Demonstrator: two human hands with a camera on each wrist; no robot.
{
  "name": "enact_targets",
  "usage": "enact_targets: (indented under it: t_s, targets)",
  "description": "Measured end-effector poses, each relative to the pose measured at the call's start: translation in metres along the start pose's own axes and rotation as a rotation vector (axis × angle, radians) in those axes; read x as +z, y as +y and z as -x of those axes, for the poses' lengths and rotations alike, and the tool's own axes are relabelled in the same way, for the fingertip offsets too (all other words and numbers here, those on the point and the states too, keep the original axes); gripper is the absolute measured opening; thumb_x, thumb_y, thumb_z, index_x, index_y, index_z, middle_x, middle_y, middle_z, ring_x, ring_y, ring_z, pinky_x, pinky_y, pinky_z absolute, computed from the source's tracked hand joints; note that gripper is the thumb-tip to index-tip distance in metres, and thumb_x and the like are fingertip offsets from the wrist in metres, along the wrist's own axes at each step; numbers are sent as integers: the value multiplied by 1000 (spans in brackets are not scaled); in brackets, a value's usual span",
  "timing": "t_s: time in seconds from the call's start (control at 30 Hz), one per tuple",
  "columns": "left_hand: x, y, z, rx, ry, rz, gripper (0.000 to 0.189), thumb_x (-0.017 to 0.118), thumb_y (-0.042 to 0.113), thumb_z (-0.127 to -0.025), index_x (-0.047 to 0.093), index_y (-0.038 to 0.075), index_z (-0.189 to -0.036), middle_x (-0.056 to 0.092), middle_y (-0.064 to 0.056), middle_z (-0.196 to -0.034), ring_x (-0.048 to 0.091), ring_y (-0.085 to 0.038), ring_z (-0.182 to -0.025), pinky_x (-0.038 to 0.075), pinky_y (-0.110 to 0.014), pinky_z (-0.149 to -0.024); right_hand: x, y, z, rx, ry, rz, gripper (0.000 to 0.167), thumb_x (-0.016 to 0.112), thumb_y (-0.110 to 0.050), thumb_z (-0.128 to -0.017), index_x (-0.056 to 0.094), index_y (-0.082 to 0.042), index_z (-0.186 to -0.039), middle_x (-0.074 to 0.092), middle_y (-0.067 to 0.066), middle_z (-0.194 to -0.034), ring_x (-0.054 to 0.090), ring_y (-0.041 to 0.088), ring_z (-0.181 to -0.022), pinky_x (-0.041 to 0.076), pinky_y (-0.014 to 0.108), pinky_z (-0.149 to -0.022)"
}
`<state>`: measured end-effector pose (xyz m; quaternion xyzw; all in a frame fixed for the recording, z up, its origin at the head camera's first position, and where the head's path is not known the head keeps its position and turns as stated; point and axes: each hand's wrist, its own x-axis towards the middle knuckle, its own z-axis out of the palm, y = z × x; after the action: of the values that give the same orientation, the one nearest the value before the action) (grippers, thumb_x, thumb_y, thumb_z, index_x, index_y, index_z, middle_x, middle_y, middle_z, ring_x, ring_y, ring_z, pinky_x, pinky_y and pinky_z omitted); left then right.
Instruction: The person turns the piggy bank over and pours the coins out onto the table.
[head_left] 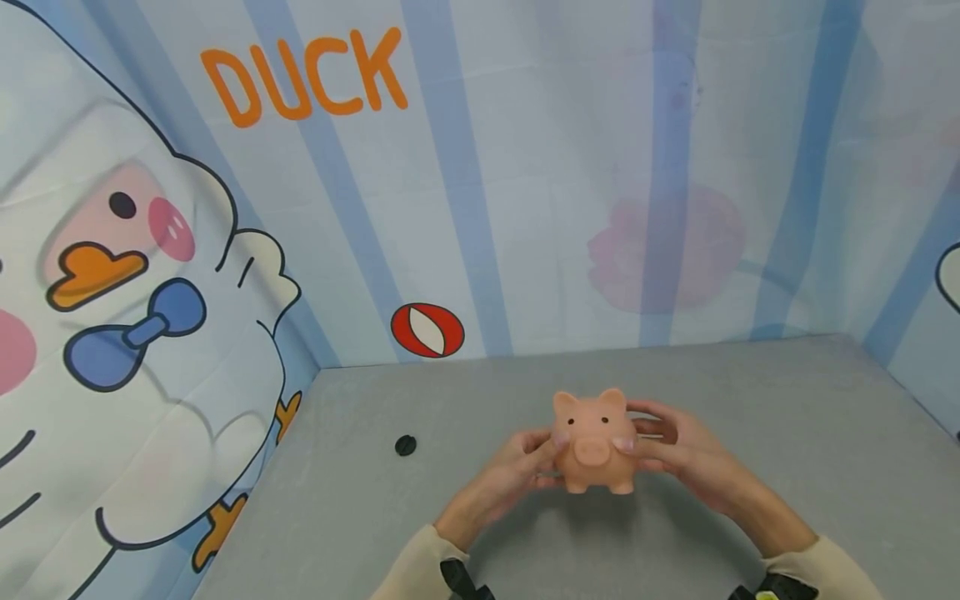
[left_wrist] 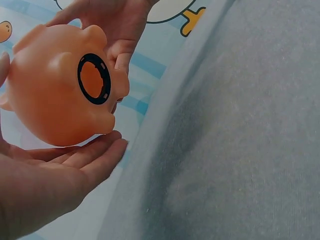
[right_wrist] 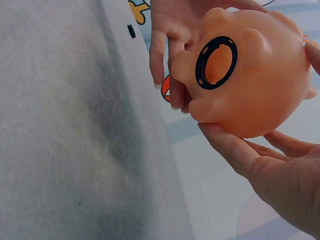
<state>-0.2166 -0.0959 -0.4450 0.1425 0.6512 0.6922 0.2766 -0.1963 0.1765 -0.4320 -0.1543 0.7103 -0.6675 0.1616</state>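
Observation:
An orange-pink piggy bank (head_left: pixel 592 450) is held up above the grey tabletop, its snout toward the head camera. My left hand (head_left: pixel 517 467) grips its left side, thumb on the front and fingers behind. On the opposite side my right hand (head_left: pixel 686 450) holds it the same way. Both wrist views show the underside, where a black ring (left_wrist: pixel 107 90) surrounds an open round hole; the inside wall shows through it. A small black round plug (head_left: pixel 406 446) lies on the table to the left of the hands, and it also appears in the right wrist view.
The grey cloth-covered table (head_left: pixel 360 525) meets a printed curtain (head_left: pixel 525 208) at the back. Another duck-printed curtain panel (head_left: pixel 187 450) borders the left side. Black straps (head_left: pixel 787 586) sit on both wrists over pale sleeves.

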Motion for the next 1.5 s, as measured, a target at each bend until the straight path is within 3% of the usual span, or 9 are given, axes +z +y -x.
enact_targets:
  t_s: [0.3,0.53,0.6,0.77,0.97,1.2,1.3,1.4,1.5]
  targets:
    - [-3,-4,-3,3,-16,32,72,73,48,-98,57,-2,-147,73,-4,-125,71,-8,-105,62,-27,-93,1,3,0,0,-9,2,78,65,-23,-104,24,-1,-165,39,34,-161,63,28,-133,61,45,-102]
    - [-3,-3,-4,15,4,52,72,78,41,-94,58,-6,-144,76,-1,-116,73,-8,-100,63,-24,-85,-1,6,0,-32,-34,21,79,66,-23,-102,24,-1,-166,38,33,-163,50,45,-146,59,48,-107]
    - [-3,-2,-5,25,4,55,73,79,41,-94,57,-8,-144,77,-3,-116,74,-9,-100,63,-24,-85,-1,6,0,-45,-42,26,79,66,-21,-102,24,-2,-166,39,33,-163,51,45,-145,59,47,-107]
    - [-4,1,-5,46,12,29,74,80,40,-93,56,-5,-146,74,-12,-128,73,-10,-105,63,-25,-88,-2,4,-1,-54,-61,24,77,68,-18,-102,27,-4,-165,38,31,-164,58,33,-141,60,41,-104]
    - [-4,3,-6,74,61,-76,67,81,34,-92,58,6,-148,70,-15,-138,74,-17,-114,63,-32,-94,-6,4,2,-56,-37,85,72,70,-18,-102,34,-5,-163,39,26,-165,59,15,-137,58,39,-108]
    - [-7,3,-5,141,24,-125,74,87,27,-88,54,11,-152,64,-14,-146,71,-25,-125,63,-37,-100,-7,6,4,-83,-81,102,76,71,-16,-101,30,-4,-164,30,27,-170,36,46,-155,54,33,-115]
    - [-7,3,-4,172,3,-150,78,88,24,-87,51,14,-154,60,-12,-150,67,-25,-130,61,-35,-105,-5,7,3,-114,-102,105,83,74,-15,-99,27,-4,-166,25,27,-172,43,21,-155,52,23,-115]
    - [-7,3,-3,205,-18,-190,83,90,24,-86,48,16,-157,55,-11,-156,63,-25,-137,57,-33,-112,-4,8,1,-156,-117,119,87,78,-12,-96,26,-4,-166,25,28,-171,50,-11,-139,49,18,-115]
    - [-7,2,-3,235,-39,-225,86,90,29,-86,46,17,-158,52,-10,-159,60,-24,-141,53,-33,-116,-3,8,-1,-189,-128,137,87,78,-10,-95,27,-3,-165,28,29,-169,49,-22,-130,50,20,-115]
